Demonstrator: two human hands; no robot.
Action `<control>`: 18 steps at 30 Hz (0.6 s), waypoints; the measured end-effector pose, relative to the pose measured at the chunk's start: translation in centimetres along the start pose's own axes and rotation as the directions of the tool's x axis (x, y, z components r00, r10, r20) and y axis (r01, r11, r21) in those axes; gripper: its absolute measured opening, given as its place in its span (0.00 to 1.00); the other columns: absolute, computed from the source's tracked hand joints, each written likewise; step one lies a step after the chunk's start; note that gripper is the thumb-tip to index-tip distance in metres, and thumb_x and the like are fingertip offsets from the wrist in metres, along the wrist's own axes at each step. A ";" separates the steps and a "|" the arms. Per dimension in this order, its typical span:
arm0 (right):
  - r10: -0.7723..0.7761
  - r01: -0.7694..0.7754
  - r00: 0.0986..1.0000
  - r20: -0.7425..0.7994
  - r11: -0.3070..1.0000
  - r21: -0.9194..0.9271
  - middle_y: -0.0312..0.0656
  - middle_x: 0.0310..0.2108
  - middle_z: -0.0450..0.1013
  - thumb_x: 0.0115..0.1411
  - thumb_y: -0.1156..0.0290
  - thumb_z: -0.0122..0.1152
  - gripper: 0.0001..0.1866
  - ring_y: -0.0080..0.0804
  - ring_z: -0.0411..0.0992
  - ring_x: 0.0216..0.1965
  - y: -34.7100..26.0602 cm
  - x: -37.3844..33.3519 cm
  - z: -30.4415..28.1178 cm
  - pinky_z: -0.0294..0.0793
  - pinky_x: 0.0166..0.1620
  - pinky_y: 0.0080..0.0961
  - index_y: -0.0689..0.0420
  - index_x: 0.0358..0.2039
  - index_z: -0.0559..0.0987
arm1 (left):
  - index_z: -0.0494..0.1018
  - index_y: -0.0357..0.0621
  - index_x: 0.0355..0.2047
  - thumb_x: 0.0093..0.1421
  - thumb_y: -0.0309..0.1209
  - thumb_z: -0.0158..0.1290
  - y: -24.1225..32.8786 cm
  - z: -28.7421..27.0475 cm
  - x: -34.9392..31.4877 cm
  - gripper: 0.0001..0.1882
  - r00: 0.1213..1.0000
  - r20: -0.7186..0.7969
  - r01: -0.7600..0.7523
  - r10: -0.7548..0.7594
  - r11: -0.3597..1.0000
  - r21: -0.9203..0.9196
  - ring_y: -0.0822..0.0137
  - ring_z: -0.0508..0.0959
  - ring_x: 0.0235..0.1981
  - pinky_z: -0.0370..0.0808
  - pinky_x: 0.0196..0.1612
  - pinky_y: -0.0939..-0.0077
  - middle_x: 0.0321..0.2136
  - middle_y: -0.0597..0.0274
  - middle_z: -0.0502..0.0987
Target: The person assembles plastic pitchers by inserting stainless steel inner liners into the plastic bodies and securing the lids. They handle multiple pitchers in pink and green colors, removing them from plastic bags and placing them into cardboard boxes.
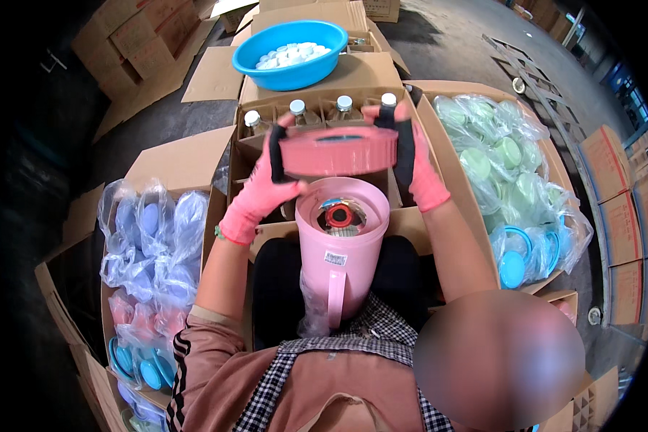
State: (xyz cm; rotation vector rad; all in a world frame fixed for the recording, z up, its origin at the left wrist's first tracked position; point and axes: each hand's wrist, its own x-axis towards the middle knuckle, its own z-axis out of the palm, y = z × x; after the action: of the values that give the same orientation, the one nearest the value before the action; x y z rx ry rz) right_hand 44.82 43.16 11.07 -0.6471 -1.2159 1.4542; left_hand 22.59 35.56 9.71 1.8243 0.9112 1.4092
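Note:
Between my two gloved hands is a round pink lid-like piece (340, 156), slightly blurred, with a darker top. My left hand (263, 181) grips its left side and my right hand (417, 162) its right side. Just below and nearer to me stands a pink jug (356, 263) with a side handle and a small white label, upright between my legs. The jug's mouth faces up, showing a shiny inside with a red ring (339, 215). Crumpled clear plastic (311, 306) hangs at its lower left.
Ahead, a divided carton holds several glass bottles (345, 109) with white caps. Behind it, a blue basin (241, 63) contains white round pieces. A left carton holds bagged purple, pink and blue parts (150, 219); a right one holds bagged green parts (507, 153).

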 end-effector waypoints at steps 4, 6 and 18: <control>0.020 -0.015 0.993 0.114 0.999 -0.038 0.42 0.37 0.70 0.57 0.53 0.48 0.25 0.24 0.67 0.39 4.4 -3.9 -2.0 0.63 0.46 0.20 0.66 0.39 0.72 | 0.47 0.36 0.57 0.48 0.62 0.44 -1.7 1.3 -4.0 0.48 0.971 0.088 0.236 -0.221 0.941 -0.243 0.63 0.53 0.57 0.49 0.58 0.70 0.55 0.54 0.54; 0.063 -0.055 0.989 0.136 0.996 -0.064 0.41 0.38 0.70 0.59 0.61 0.46 0.19 0.24 0.66 0.41 4.9 -6.1 -2.1 0.62 0.47 0.19 0.66 0.40 0.71 | 0.54 0.33 0.54 0.56 0.59 0.32 -2.8 2.6 -5.8 0.40 0.982 -0.050 0.177 -0.185 0.976 -0.130 0.61 0.56 0.56 0.50 0.57 0.69 0.54 0.52 0.56; -0.279 0.576 0.792 0.543 0.637 -0.513 0.52 0.47 0.62 0.46 0.50 0.57 0.35 0.45 0.59 0.51 0.8 -9.4 -2.8 0.56 0.54 0.36 0.62 0.49 0.66 | 0.59 0.37 0.49 0.42 0.50 0.58 2.6 1.3 -5.7 0.41 0.962 0.255 -0.186 0.096 0.915 0.358 0.45 0.53 0.57 0.50 0.56 0.53 0.52 0.44 0.58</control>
State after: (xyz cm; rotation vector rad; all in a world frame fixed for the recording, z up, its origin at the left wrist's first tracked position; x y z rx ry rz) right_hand 49.55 35.39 7.34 -0.4367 -2.1169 0.7162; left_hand 23.18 29.26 8.61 2.3328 0.9957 1.1209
